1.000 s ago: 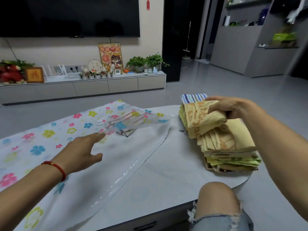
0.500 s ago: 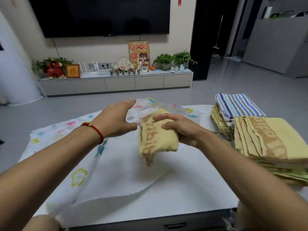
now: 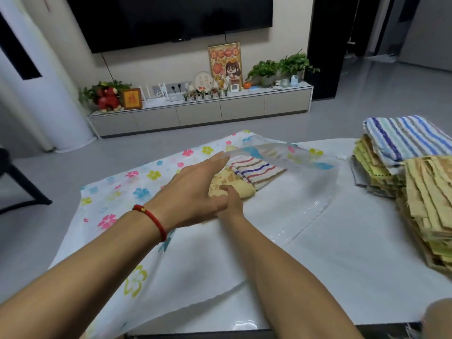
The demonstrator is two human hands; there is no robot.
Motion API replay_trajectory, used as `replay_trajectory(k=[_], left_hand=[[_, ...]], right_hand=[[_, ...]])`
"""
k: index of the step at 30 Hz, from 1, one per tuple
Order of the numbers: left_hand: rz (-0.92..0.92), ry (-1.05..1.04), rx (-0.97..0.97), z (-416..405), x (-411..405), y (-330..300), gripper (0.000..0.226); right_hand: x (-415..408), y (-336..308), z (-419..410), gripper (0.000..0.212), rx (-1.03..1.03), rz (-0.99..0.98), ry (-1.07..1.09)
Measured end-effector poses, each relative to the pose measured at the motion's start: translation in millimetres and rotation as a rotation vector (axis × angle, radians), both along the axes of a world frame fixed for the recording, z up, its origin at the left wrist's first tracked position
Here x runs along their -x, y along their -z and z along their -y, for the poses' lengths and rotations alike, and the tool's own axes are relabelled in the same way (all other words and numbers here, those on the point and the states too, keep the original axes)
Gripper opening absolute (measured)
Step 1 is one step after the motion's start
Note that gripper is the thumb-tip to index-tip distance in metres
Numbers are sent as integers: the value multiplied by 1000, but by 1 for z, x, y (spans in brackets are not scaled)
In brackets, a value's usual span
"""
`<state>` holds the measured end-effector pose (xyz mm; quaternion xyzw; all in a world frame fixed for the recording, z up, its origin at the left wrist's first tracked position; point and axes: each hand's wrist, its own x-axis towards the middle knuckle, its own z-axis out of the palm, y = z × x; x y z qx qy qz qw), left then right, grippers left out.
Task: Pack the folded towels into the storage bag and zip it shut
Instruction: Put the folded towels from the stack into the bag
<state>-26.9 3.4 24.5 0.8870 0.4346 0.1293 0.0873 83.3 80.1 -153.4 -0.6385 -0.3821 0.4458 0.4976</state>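
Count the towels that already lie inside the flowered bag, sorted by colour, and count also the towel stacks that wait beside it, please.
Yellow towel in the bag: 1
Striped towel in the bag: 1
Stacks waiting on the table: 2, one topped by a blue-striped towel, one of yellow towels
Total: 2 towels packed, 2 stacks left.

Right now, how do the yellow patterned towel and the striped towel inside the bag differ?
The yellow patterned towel lies nearer the opening, with the right hand on it; the red-and-blue striped towel lies deeper, untouched. The yellow one is partly hidden behind the left hand; the striped one shows clearly. Both lie folded inside the floral plastic storage bag.
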Motion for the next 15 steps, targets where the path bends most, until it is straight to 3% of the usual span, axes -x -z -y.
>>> replay_trajectory(k=[3,5,7,11,15], left_hand=[[13,4,20,-3,1,3,80],[10,-1,16,-6,0,4,81],[7,-14,10,-8,-2,6,79],[7,-29,25,-6,-8,11,80],[-48,-104,-22,-8,-11,19,80]], right_hand=[[3,-5,-14,70,28,-204,-118],[-1,-11,-14,70,147,-181,-242],[-8,-10,-7,56,179,-22,-348],[-43,-12,31,59,91,453,-473],[-100,-37,105,36,92,649,-524]])
